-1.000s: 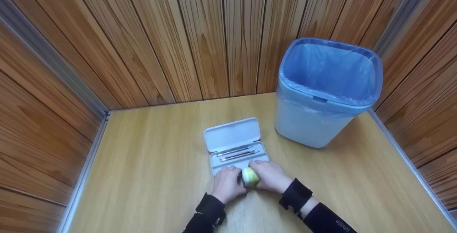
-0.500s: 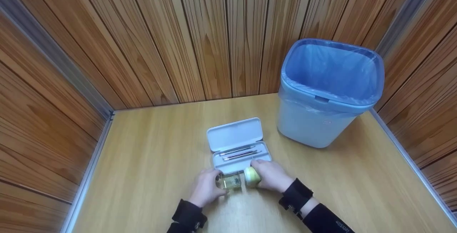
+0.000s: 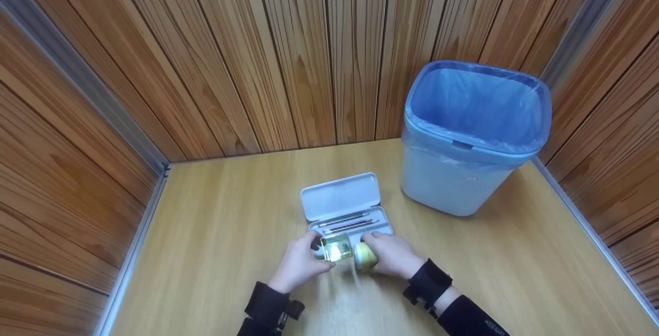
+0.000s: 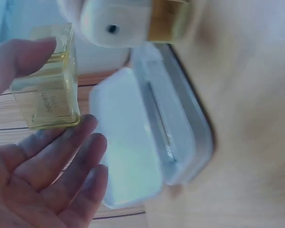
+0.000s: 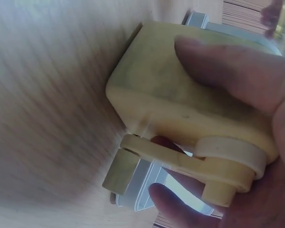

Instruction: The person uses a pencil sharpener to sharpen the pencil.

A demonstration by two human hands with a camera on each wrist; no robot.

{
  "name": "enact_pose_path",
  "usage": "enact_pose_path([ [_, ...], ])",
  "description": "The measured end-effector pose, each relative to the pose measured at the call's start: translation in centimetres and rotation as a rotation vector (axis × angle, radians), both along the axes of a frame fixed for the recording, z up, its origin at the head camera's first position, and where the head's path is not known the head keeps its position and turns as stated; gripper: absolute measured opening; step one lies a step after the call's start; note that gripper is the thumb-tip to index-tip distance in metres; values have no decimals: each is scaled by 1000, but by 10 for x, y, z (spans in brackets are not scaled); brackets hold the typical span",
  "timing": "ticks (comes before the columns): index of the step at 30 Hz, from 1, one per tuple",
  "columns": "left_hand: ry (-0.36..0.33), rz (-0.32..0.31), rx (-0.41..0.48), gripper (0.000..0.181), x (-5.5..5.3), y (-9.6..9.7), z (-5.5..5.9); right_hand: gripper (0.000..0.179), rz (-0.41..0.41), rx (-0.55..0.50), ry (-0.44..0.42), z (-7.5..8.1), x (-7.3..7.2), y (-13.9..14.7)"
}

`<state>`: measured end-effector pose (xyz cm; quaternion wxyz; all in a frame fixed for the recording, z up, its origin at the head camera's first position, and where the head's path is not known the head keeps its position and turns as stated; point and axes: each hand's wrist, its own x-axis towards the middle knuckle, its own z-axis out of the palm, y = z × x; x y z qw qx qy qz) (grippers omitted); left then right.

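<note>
My left hand (image 3: 301, 261) holds a clear yellow shavings drawer (image 3: 337, 247) up off the table, pinched between thumb and fingers in the left wrist view. Small print shows on the drawer (image 4: 50, 102). Just right of it, my right hand (image 3: 394, 254) grips a yellow crank pencil sharpener (image 3: 365, 256) around its body. Its white front with a dark pencil hole (image 4: 112, 29) faces the left hand. The crank handle (image 5: 180, 161) sticks out near my right fingers. Behind both hands lies an open pencil case (image 3: 340, 197) with several pencils (image 3: 350, 224) in it.
A blue bin (image 3: 437, 176) with a clear liner stands at the back right of the wooden table (image 3: 231, 223). Wood-panelled walls (image 3: 278, 58) enclose the table at the back and both sides.
My left hand has drawn the clear drawer leftward, away from the sharpener, then raised it in front of the case. The right hand has stayed nearly in place, holding the sharpener.
</note>
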<state>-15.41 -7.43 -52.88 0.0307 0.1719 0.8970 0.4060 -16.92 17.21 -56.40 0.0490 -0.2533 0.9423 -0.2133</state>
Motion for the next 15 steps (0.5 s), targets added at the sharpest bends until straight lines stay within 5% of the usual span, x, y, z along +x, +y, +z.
enact_pose_path([
  [5,73,-28,57,53,-1,1,13,83,0,-87,-32,4,1,5],
  [7,81,-31,84,53,-2,1,17,81,-8,-152,24,14,4,9],
  [9,63,-31,123,54,-1,-1,22,70,-27,-220,179,30,5,16],
  [12,36,-11,155,53,0,-4,27,48,-92,-318,541,64,4,34],
  [15,39,20,153,52,1,-8,31,32,-245,-386,889,104,-3,60],
])
